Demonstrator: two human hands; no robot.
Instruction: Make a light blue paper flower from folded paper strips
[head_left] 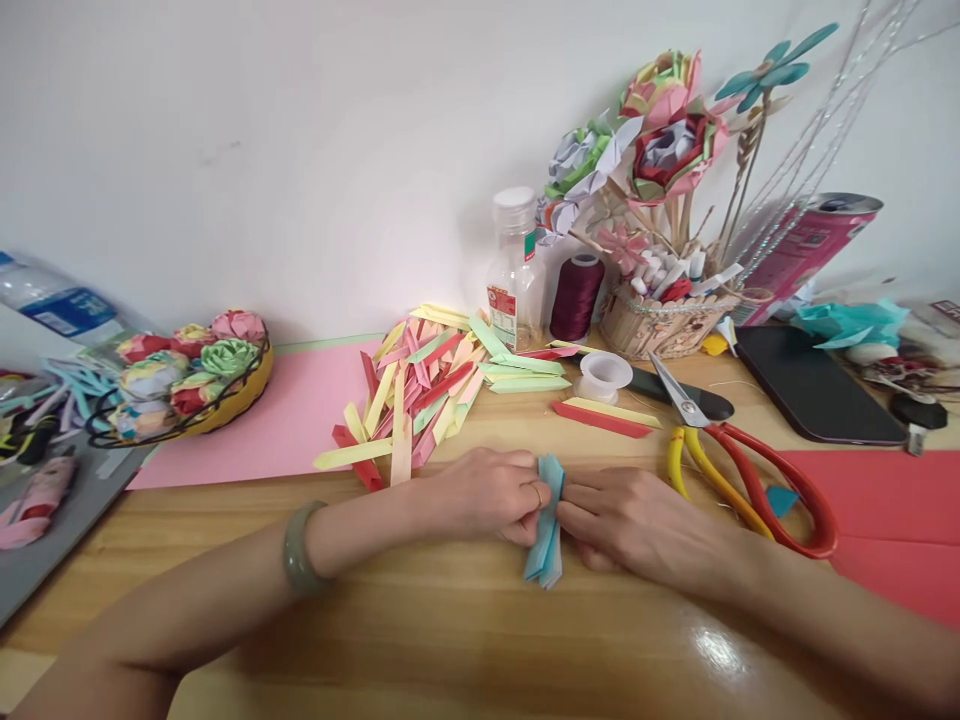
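Between my two hands stands a bundle of folded blue paper strips [550, 535], its lower ends fanned slightly apart. My left hand [495, 492], with a ring on one finger, is closed with its fingertips pinching the bundle from the left. From the other side, my right hand [626, 515] presses bent fingers against the bundle's right edge; its thumb is partly hidden below. Beyond the hands lies a heap of folded paper strips [439, 375] in yellow, red, pink and green. Scissors [720, 430] with red and yellow handles rest close to my right wrist.
A tape roll [604, 375], a clear bottle [516, 280] and a purple thread spool [577, 298] stand behind the hands. Paper flowers rise from a small basket [664, 322]. A phone [817, 385] and red paper [900, 530] lie right; a flower-filled basket [262, 385] sits left.
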